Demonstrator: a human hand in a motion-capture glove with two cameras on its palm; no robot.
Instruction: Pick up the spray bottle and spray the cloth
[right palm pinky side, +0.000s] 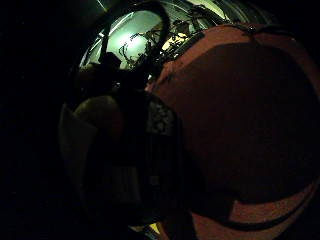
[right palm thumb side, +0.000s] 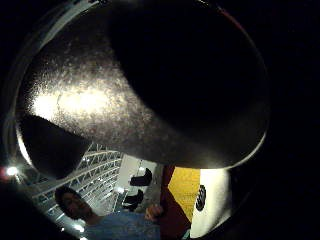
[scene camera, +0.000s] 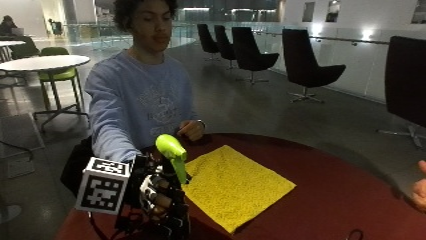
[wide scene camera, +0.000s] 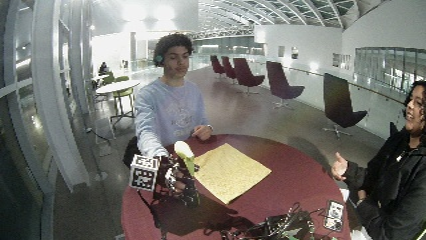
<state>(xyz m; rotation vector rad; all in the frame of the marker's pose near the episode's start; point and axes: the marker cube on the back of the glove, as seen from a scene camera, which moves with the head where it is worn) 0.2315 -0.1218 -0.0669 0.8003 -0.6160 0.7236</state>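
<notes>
A spray bottle with a lime-green head (scene camera: 172, 152) stands upright in my gloved right hand (scene camera: 160, 200), whose fingers curl round its body at the table's near left side. The glove hides the lower bottle, so I cannot tell if it touches the table. A yellow cloth (scene camera: 233, 185) lies flat on the dark red round table (scene camera: 333, 190), just to the right of the bottle. The wide outside view shows the same bottle (wide scene camera: 184, 152), hand (wide scene camera: 176, 182) and cloth (wide scene camera: 229, 172). A dark shiny surface (right palm thumb side: 125, 100) fills the thumb side palm view, with the cloth (right palm thumb side: 185, 187) beyond it.
My bare left hand (scene camera: 192, 130) rests at the table's far edge behind the cloth. A tangle of cables and small devices (wide scene camera: 279, 227) lies at the table's near edge. Bare red tabletop (wide scene camera: 293, 170) stretches right of the cloth.
</notes>
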